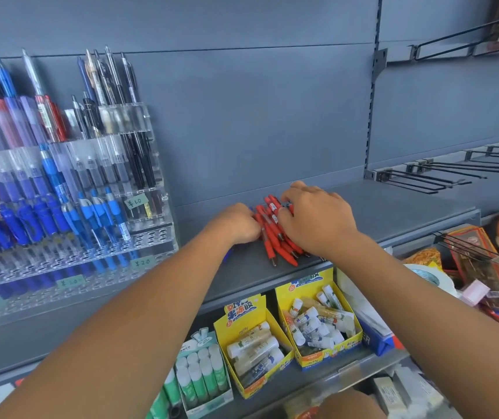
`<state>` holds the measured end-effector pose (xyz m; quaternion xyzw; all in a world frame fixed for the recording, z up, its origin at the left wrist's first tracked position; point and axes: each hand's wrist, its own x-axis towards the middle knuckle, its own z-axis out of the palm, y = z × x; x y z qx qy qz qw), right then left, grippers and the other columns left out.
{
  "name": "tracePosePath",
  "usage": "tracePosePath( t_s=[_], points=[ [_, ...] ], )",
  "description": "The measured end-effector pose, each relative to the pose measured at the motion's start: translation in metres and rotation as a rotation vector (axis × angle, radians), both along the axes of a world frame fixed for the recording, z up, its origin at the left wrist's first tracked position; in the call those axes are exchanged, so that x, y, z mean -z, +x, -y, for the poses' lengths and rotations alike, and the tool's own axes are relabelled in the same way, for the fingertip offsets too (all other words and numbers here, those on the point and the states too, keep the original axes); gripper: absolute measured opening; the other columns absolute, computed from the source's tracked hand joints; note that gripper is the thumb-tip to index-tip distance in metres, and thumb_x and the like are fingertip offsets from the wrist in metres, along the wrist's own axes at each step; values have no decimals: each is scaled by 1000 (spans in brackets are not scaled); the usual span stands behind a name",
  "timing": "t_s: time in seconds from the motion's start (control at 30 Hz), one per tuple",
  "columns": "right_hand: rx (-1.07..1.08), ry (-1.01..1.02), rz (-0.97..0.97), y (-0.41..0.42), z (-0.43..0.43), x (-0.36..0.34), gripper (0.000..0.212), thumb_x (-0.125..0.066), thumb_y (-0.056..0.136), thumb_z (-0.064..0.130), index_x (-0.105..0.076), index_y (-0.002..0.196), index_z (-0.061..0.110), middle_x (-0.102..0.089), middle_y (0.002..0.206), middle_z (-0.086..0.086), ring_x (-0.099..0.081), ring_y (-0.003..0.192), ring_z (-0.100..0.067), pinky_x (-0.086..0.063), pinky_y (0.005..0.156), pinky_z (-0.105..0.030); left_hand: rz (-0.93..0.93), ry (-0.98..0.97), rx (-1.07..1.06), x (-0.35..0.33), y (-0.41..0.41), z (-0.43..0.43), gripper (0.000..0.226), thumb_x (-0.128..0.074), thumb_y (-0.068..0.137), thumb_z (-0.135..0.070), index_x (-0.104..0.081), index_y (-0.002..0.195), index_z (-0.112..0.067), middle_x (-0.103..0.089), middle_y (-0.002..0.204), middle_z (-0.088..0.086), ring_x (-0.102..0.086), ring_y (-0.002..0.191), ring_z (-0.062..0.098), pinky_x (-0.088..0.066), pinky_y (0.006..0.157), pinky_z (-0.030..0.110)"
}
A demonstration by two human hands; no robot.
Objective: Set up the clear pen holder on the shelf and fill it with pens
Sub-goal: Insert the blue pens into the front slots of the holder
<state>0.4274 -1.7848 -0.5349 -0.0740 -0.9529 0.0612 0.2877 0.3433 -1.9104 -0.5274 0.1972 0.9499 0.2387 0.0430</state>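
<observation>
Gathering red pens [275, 234] on the shelf [393, 213]: left hand [237, 222] and right hand [314, 219] cupped closed around the pile, probably bunching them for the clear pen holder [139, 182], standing left.

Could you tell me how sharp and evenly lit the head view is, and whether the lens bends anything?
Head view: light is soft and even; the hands and red pens are fairly sharp; the clear pen holder blurs toward the left edge; wide-angle distortion tilts the shelf upright.
</observation>
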Motion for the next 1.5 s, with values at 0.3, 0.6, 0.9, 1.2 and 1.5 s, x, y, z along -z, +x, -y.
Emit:
tracePosePath(
  t_s=[0.3,0.6,0.9,1.2,1.5],
  points=[
    [-24,-6,-17,-2,7,-2,32,-40,98,33,-62,118,22,-57,125,5,-57,108,-22,-39,89,-35,-278,-345,-108,6,-1,4,35,-51,96,-16,-49,130,-8,-56,133,14,-56,121,34,-46,90,39],
    [-26,16,-13,-4,16,-3,27,-41,98,32,-61,110,19,-60,116,1,-58,102,-25,-38,84,-35,-267,-496,-147,8,7,16,36,-49,92,-2,-56,128,-3,-56,133,14,-53,123,31,-49,95,39],
    [-58,-125,-38,-1,29,-9,30,-42,98,30,-57,122,21,-63,121,-1,-59,109,-29,-37,81,-34,-214,-133,-221,-9,20,30,39,-52,92,-2,-44,130,1,-41,118,18,-57,102,38,-42,75,37],
    [-396,-773,-138,-14,65,-33,46,-41,102,29,-30,146,24,-58,128,-6,-56,115,-25,-40,96,-35,-218,454,21,-7,43,62,10,-42,99,-11,-46,104,-19,-58,94,4,-51,81,26,-41,69,36],
    [-605,-841,-311,-19,109,-65,40,-50,94,14,-45,130,31,-60,115,4,-63,100,-23,-51,91,-47,-151,782,83,-13,48,91,19,-47,100,-12,-47,99,-31,-59,95,8,-52,77,22,-46,70,42]
  ],
)
